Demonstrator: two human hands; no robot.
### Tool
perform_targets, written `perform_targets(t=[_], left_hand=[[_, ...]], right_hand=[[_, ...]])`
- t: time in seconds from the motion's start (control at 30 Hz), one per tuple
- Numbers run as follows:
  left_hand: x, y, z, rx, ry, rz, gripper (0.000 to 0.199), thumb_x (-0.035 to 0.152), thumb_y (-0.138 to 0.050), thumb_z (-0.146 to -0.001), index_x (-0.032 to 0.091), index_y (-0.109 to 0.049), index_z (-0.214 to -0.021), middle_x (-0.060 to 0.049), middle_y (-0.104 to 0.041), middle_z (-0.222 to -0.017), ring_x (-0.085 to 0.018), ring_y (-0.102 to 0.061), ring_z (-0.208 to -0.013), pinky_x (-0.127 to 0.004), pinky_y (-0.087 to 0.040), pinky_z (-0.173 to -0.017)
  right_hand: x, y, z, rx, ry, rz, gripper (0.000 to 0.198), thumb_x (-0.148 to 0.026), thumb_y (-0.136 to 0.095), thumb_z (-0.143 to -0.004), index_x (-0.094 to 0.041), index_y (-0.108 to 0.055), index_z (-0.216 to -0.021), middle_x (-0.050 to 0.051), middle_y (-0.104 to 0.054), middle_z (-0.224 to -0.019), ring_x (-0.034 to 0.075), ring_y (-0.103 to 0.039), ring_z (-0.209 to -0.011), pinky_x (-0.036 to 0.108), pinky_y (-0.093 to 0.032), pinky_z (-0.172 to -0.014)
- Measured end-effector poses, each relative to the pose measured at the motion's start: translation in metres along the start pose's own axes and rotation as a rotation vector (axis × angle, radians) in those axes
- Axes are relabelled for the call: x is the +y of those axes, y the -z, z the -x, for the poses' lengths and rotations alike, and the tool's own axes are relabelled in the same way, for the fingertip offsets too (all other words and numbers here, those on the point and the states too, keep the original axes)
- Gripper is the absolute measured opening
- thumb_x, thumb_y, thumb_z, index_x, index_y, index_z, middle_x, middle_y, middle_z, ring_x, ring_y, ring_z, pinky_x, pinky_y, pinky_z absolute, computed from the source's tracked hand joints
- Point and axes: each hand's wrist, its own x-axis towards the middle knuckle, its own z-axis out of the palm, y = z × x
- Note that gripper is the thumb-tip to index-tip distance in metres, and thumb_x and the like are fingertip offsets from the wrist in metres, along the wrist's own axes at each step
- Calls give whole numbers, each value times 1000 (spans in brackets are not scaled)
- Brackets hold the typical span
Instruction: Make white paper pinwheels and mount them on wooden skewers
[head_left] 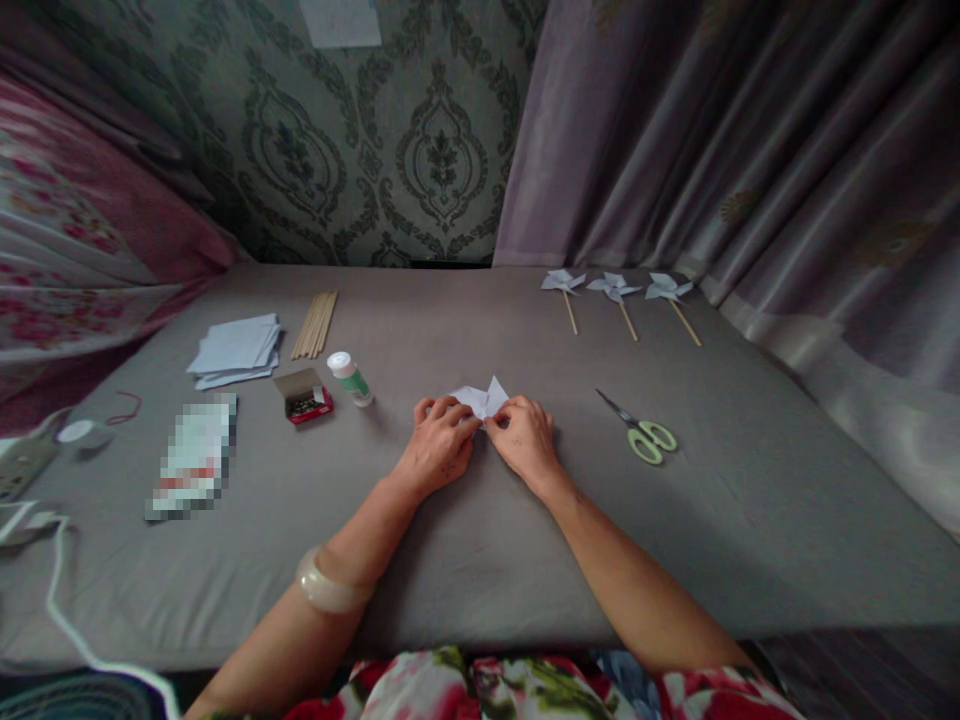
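Between my two hands, low over the grey cloth, is a white paper pinwheel head (478,400) with folded, pointed corners. My left hand (441,445) has its fingers curled over the paper's left side and lower edge. On the right side, my right hand (527,440) pinches the paper between thumb and fingers, near its middle. The fingers hide the lower part of the paper, and no stick shows on it. Green-handled scissors (641,432) lie on the cloth to the right of my right hand. A white bottle with a green label (350,380) stands to the left of my left hand.
Three finished pinwheels on sticks (615,288) lie at the back right. At the left are a stack of white paper (236,348), several wooden sticks (315,325), an open red box of small metal pieces (304,399), a blurred packet (195,455) and a white cable (64,610).
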Motion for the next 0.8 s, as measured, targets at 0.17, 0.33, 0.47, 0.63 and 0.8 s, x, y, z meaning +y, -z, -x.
perform_targets(t=[0.17,0.33,0.47,0.63,0.8], left_hand=[[0,-1,0,0,-5,-15,31,15,-50,-82,23,-68,-106,-7,-69,-109,-28,-51,-109,-48,-28,-94],[0,-1,0,1,-3,-16,32,15,-49,-82,24,-68,-106,-8,-68,-109,-28,-50,-110,-48,-28,-94],[1,0,0,-6,3,-7,32,15,-49,-82,24,-69,-106,-8,-68,-109,-29,-50,-110,-49,-28,-94],[0,-1,0,0,5,12,33,14,-49,-81,25,-69,-105,-8,-68,-109,-29,-50,-110,-49,-29,-94],[0,-1,0,2,1,0,32,14,-49,-82,25,-69,-106,-8,-68,-109,-28,-49,-110,-49,-28,-95]], right_hand=[[0,0,-1,-10,-1,12,11,-24,-63,-78,-20,-69,-70,6,-68,-95,22,-59,-94,35,-38,-84],[0,0,-1,4,1,18,11,-24,-63,-78,-20,-69,-69,6,-69,-95,22,-59,-94,34,-38,-83],[-1,0,-1,1,0,21,11,-25,-63,-78,-21,-69,-69,6,-69,-94,23,-60,-93,35,-39,-82],[-1,0,-1,10,6,25,12,-25,-64,-78,-21,-69,-68,6,-69,-93,22,-60,-92,34,-39,-81],[-1,-1,-2,0,-4,34,12,-25,-64,-78,-21,-69,-69,6,-69,-93,22,-60,-92,34,-39,-80]])
